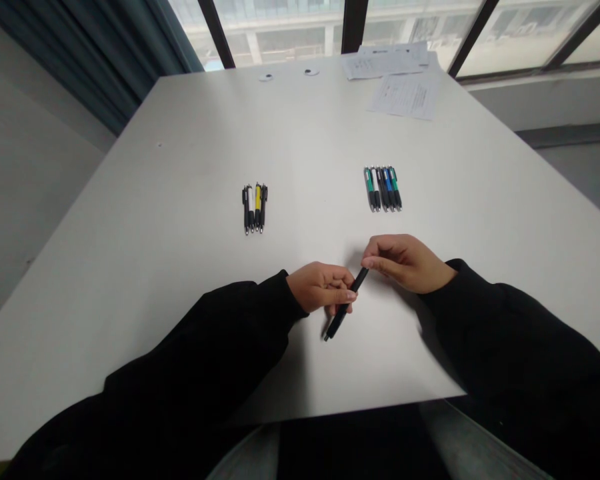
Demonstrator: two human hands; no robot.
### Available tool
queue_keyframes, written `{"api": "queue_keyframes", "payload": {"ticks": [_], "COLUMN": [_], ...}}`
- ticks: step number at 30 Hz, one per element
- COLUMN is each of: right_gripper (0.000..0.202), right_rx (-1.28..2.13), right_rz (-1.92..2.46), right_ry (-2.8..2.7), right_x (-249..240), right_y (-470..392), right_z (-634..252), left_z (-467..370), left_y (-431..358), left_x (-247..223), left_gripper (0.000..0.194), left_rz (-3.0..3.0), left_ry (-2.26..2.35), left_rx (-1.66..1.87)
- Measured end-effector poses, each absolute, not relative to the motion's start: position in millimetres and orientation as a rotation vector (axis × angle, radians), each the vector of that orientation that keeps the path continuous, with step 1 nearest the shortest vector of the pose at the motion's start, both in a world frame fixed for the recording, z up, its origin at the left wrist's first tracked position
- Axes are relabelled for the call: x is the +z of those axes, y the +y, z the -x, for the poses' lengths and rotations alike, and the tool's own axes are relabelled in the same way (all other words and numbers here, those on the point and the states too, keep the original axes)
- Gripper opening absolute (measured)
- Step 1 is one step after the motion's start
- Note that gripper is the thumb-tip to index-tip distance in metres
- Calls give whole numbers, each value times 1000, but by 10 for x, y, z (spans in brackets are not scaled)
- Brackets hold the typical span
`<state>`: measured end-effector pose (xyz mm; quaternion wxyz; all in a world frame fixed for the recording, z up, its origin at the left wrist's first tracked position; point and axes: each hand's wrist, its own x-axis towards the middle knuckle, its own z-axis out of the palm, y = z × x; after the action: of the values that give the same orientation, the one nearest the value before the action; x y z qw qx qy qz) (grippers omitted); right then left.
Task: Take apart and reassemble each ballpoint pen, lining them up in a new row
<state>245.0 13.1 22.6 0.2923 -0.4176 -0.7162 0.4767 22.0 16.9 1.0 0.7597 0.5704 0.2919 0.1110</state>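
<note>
A black pen (339,321) slants between my two hands above the near part of the white table (190,260). My left hand (325,285) pinches it around the middle, thumb on top. At its upper end, the thumb and fingers of my right hand (403,261) close on the tip, which they hide. Ahead and to the left lies a row of several pens (255,208), black, white and yellow. Another row of pens (383,189), with green, white, dark and blue barrels, lies beyond my right hand.
Printed papers (405,95) overlap at the far right of the table. Two small white pieces with dark spots (311,72) lie along the far edge, before the windows. A dark curtain (105,53) hangs at the back left.
</note>
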Motion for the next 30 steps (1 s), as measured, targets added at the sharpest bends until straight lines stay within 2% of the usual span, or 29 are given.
{"api": "queue_keyframes", "payload": {"ticks": [3,7,11,15,17,20,23,27,30], "right_gripper": [27,27,27,45,41,27,20,18,21], "right_rx": [1198,1262,1578,1860,1902,1888,1725,1566,1658], "right_rz": [1133,1157,993,827,832,841,942,1040,991], "right_ry": [-1980,-1937,-1601,-1523,-1531,-1532,-1528,-1275,-1024], "right_x": [231,180,121,122,131,129,113,98,111], "right_y": [138,126,89,48,42,76,156,248,268], "right_z": [-2444,-2424,-2369,-2317,-2312,-2356,-2458,-2549,-2488], "left_z": [-221,-227,-247,-274,-288,-296,-284,-267,-279], "left_y": [163,154,180,233,255,275,275,231,172], "left_x": [-2,-25,-46,-92,-107,-86,-32,8,16], "left_gripper": [37,38,38,38,37,37,36,35,42], "left_rz": [-1247,-1233,-1142,-1007,-953,-884,-846,-861,-897], "left_ry": [630,610,615,675,725,800,846,856,820], "left_rx": [249,268,393,655,773,874,866,754,552]}}
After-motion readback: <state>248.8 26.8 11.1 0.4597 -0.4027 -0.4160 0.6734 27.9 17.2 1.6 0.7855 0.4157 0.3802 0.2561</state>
